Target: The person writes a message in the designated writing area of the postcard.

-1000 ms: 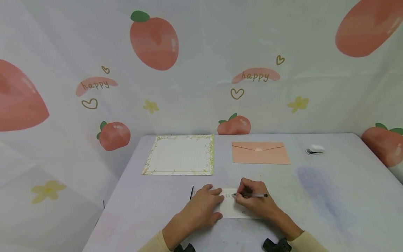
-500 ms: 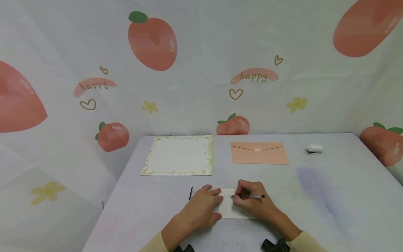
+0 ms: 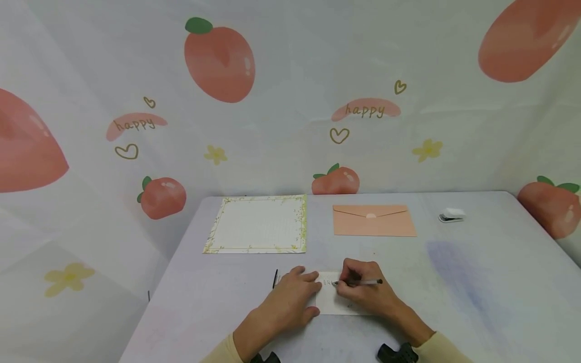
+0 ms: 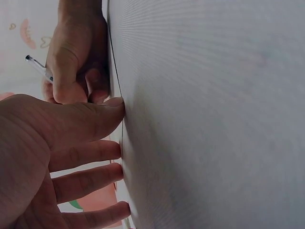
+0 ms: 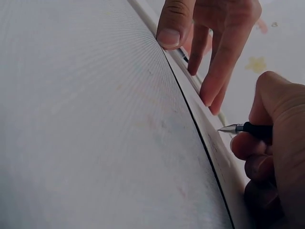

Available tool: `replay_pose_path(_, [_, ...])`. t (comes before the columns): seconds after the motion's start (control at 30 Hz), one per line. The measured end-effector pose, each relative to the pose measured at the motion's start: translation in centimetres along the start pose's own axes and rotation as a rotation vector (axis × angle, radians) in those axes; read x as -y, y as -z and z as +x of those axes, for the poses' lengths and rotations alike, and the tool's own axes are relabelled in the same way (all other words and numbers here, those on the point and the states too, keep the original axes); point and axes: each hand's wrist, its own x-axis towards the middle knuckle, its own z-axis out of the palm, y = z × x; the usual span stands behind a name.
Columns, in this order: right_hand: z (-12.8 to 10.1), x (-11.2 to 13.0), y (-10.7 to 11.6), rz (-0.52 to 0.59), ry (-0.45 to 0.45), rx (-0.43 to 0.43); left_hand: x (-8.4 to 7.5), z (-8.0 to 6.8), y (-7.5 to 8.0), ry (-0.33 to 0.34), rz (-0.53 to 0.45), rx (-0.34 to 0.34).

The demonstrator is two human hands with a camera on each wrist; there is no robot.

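Note:
In the head view my right hand [image 3: 365, 287] grips a pen [image 3: 369, 282], its tip at the handwritten marks near the top of a small white paper [image 3: 329, 302]. The right wrist view shows the pen's metal tip [image 5: 229, 129] at or just over the paper; contact is hard to tell. My left hand [image 3: 290, 297] rests with spread, fairly straight fingers on the paper's left part, the thumb at its near edge [image 4: 123, 102]. The right hand covers the paper's right side. Just beyond the left hand lies a thin dark stick-like piece [image 3: 275, 278], mostly hidden.
At the back of the table [image 3: 218, 312] lies a large sheet with a leafy printed border [image 3: 258, 224]. A peach-coloured envelope [image 3: 375, 222] is to its right, and a small white stapler [image 3: 452, 215] stands farther right. A fruit-print cloth [image 3: 281, 126] hangs behind.
The right hand and pen have shifted slightly, with the tip a little lower on the paper. The handwriting near the tip looks slightly different. The left hand stays in place.

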Motion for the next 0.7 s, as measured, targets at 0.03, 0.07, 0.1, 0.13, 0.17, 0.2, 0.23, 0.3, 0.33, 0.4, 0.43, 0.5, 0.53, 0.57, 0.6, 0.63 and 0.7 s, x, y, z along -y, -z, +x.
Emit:
replay_pose_path(0.03, [0.0, 0.0, -0.02, 0.002, 0.003, 0.0, 0.01, -0.02, 0.03, -0.001, 0.002, -0.002])
replay_pose_path(0.07, [0.0, -0.01, -0.04, 0.003, 0.004, 0.001, 0.01, -0.04, 0.07, -0.002, 0.003, -0.003])
replay_pose_path(0.1, [0.01, 0.0, -0.05, 0.003, 0.005, 0.001, -0.01, -0.07, 0.11, -0.001, 0.002, -0.003])
replay_pose_path(0.13, [0.02, 0.02, -0.05, 0.002, 0.004, 0.001, -0.02, -0.09, 0.13, 0.001, 0.002, -0.003])
replay_pose_path(0.17, [0.02, 0.02, -0.05, 0.002, 0.003, 0.003, -0.03, -0.1, 0.15, 0.001, 0.003, -0.005])
replay_pose_path(0.2, [0.03, 0.04, -0.04, 0.003, 0.002, 0.005, -0.03, -0.1, 0.15, 0.002, 0.002, -0.006])
replay_pose_path(0.23, [0.03, 0.05, -0.03, 0.003, 0.0, 0.005, -0.04, -0.1, 0.15, 0.002, 0.001, -0.007])
replay_pose_path(0.3, [0.05, 0.06, -0.01, 0.0, -0.006, 0.002, -0.05, -0.1, 0.11, 0.003, 0.001, -0.009])
replay_pose_path(0.33, [0.05, 0.07, 0.0, -0.001, -0.009, -0.001, -0.04, -0.09, 0.08, 0.002, 0.003, -0.011])
replay_pose_path(0.4, [0.06, 0.07, 0.01, -0.006, -0.017, -0.012, -0.02, -0.07, 0.03, 0.002, 0.004, -0.011])
replay_pose_path(0.43, [0.08, 0.07, 0.01, -0.009, -0.021, -0.015, -0.01, -0.06, 0.02, 0.001, 0.006, -0.012])
replay_pose_path(0.5, [0.09, 0.07, 0.01, -0.012, -0.024, -0.023, 0.01, -0.04, 0.02, 0.0, 0.008, -0.011])
replay_pose_path(0.53, [0.1, 0.07, 0.0, -0.015, -0.024, -0.026, 0.01, -0.02, 0.03, -0.001, 0.009, -0.011])
replay_pose_path(0.57, [0.09, 0.07, 0.01, -0.015, -0.023, -0.027, 0.01, -0.01, 0.05, -0.001, 0.008, -0.01])
replay_pose_path(0.6, [0.09, 0.07, 0.0, -0.015, -0.021, -0.024, 0.0, -0.01, 0.07, -0.001, 0.007, -0.008])
replay_pose_path(0.63, [0.07, 0.06, 0.0, -0.013, -0.018, -0.021, -0.01, -0.01, 0.11, -0.001, 0.007, -0.007])
replay_pose_path(0.7, [0.03, 0.02, 0.01, -0.013, -0.013, -0.021, -0.03, -0.01, 0.15, -0.002, 0.008, -0.005])
